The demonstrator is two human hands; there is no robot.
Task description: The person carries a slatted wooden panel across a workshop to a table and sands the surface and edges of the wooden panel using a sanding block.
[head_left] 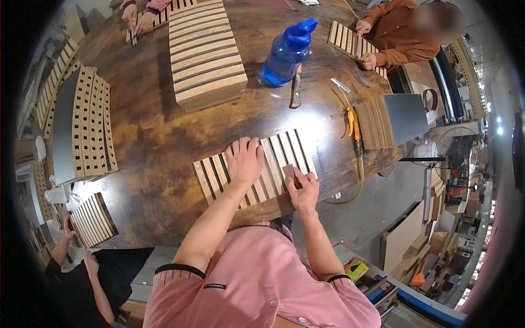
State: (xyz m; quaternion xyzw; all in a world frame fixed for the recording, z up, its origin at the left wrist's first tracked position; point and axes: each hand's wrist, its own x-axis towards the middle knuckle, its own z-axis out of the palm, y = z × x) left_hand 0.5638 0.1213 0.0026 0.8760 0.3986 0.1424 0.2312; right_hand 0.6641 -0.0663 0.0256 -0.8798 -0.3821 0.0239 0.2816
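A slatted wooden panel (pixel 268 187), light strips with dark gaps between them, lies near the table's front edge before me. My left hand (pixel 244 160) rests flat on its upper middle, fingers stretched out. Over the panel's right part, my right hand (pixel 303 189) is closed on a small flat brown piece (pixel 288 172), gripped between thumb and fingers. That piece lies against the strips; whether it is sandpaper or wood, I cannot tell.
Beyond the panel stand a tall stack of slatted panels (pixel 205 60), a blue water bottle (pixel 284 54) and a knife-like tool (pixel 296 93). An orange air gun (pixel 354 124) with a hose lies beside another stack (pixel 374 124) at right. More panels (pixel 82 123) stand left. Co-workers handle panels around the table.
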